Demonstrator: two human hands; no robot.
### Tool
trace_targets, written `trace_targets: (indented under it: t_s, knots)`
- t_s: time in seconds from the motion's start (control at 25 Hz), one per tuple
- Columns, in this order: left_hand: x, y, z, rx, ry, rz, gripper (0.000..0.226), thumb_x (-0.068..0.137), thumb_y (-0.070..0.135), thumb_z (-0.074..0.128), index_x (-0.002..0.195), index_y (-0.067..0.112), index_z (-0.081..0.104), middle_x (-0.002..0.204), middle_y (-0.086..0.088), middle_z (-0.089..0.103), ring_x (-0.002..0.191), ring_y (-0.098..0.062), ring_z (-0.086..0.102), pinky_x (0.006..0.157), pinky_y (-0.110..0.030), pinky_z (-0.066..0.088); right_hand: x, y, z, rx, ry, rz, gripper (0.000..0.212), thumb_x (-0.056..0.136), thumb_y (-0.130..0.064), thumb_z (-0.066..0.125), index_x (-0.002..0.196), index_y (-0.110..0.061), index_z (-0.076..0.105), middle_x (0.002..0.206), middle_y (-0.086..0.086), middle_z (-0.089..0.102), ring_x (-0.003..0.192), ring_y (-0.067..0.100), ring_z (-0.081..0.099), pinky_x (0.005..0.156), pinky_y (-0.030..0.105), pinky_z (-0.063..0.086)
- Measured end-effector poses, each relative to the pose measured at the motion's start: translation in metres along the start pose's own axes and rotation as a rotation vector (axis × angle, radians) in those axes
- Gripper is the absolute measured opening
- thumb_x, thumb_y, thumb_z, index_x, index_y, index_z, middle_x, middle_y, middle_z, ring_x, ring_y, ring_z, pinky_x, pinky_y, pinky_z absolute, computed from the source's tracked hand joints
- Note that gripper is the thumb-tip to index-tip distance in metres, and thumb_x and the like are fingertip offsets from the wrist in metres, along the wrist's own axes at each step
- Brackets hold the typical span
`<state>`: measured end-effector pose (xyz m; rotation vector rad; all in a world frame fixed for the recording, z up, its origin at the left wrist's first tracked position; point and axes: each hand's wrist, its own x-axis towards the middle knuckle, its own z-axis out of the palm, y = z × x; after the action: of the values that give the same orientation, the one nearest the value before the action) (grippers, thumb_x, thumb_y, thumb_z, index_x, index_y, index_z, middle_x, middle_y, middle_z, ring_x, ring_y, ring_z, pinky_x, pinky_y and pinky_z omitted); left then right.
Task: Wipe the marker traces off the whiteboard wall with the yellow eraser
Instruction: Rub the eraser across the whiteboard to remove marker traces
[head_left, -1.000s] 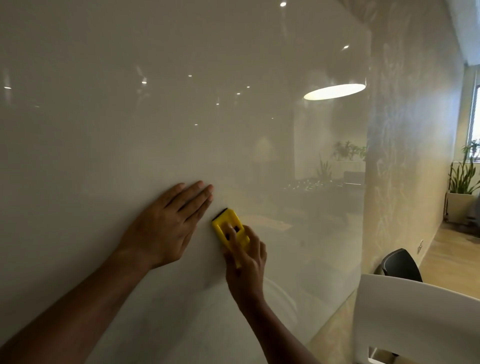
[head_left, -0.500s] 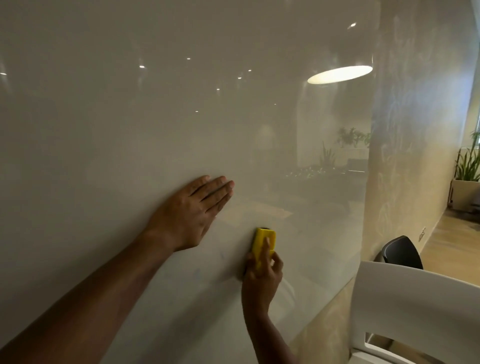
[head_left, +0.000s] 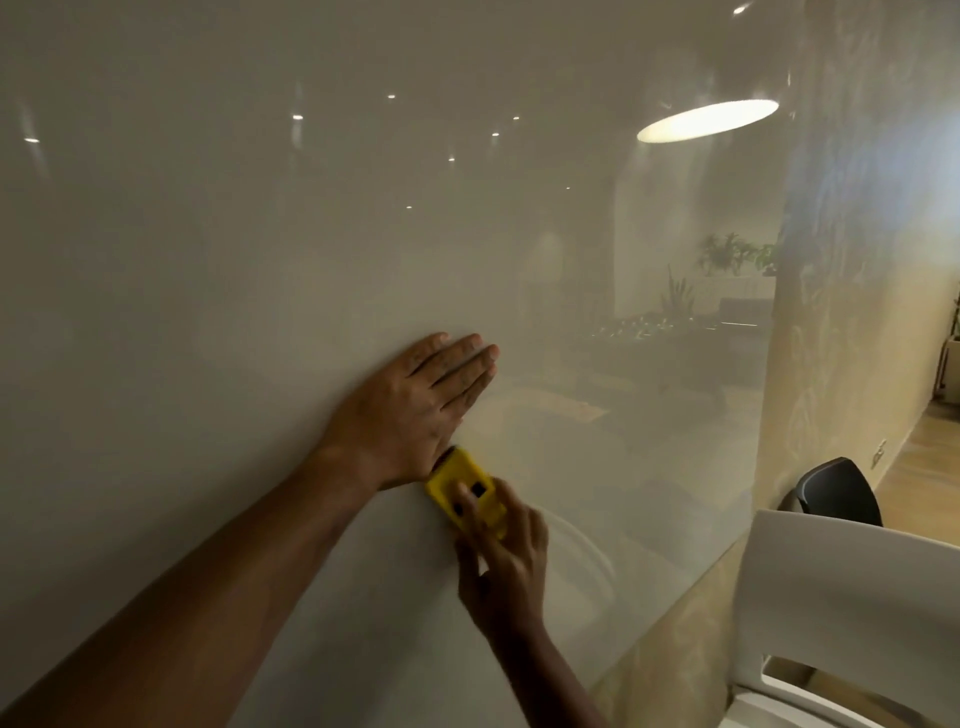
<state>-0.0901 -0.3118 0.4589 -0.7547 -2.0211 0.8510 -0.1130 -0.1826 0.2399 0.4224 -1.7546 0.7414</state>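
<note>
Your left hand (head_left: 415, 410) lies flat and open on the whiteboard wall (head_left: 208, 312). Your right hand (head_left: 506, 566) pins the yellow eraser (head_left: 462, 488) against it, apparently touching your left wrist. A white chair (head_left: 852, 613) stands nearby, lower right.

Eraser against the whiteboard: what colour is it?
Yellow, with small dark square openings; the eraser shows best in the head view.
</note>
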Motion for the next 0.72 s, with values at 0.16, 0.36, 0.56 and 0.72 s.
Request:
trace_targets:
  t_s: [0.16,0.36,0.56,0.72]
  knots:
    - [-0.003,0.002,0.001,-0.03,-0.039,-0.031,0.067,0.11,0.029,0.021,0.166,0.009,-0.01,0.173,-0.01,-0.019,0.161,-0.028,-0.016,0.124,-0.042,-0.023,0.005,-0.001,-0.004,0.045,0.155,0.687,0.08,0.093,-0.017,0.074,0.154,-0.042,0.029,0.139,0.022,0.052,0.116,0.045,0.056,0.082,0.054,0.059]
    - [-0.004,0.001,-0.002,-0.059,-0.083,-0.035,0.064,0.112,0.029,0.013,0.165,0.008,-0.017,0.171,-0.01,-0.026,0.16,-0.027,-0.022,0.121,-0.042,-0.026,-0.027,-0.027,-0.003,0.004,-0.05,-0.031,0.051,0.1,-0.03,0.064,0.149,-0.035,0.052,0.146,0.011,0.052,0.111,0.029,0.057,0.092,0.036,0.049]
    - [-0.014,0.003,0.001,-0.092,-0.114,0.022,0.062,0.114,0.033,0.012,0.165,0.009,-0.015,0.172,-0.009,-0.024,0.161,-0.025,-0.019,0.124,-0.042,-0.022,-0.013,-0.029,-0.015,-0.132,-0.078,0.284,0.065,0.084,-0.029,0.082,0.144,-0.033,0.057,0.134,0.013,0.061,0.101,0.035,0.067,0.075,0.04,0.059]
    - [-0.017,0.005,0.004,-0.126,-0.106,0.011,0.063,0.114,0.035,0.011,0.166,0.01,-0.014,0.172,-0.008,-0.023,0.161,-0.024,-0.018,0.124,-0.042,-0.022,-0.015,-0.058,-0.003,-0.064,0.009,0.401,0.06,0.094,-0.026,0.069,0.15,-0.03,0.049,0.132,0.025,0.056,0.101,0.043,0.067,0.075,0.051,0.062]
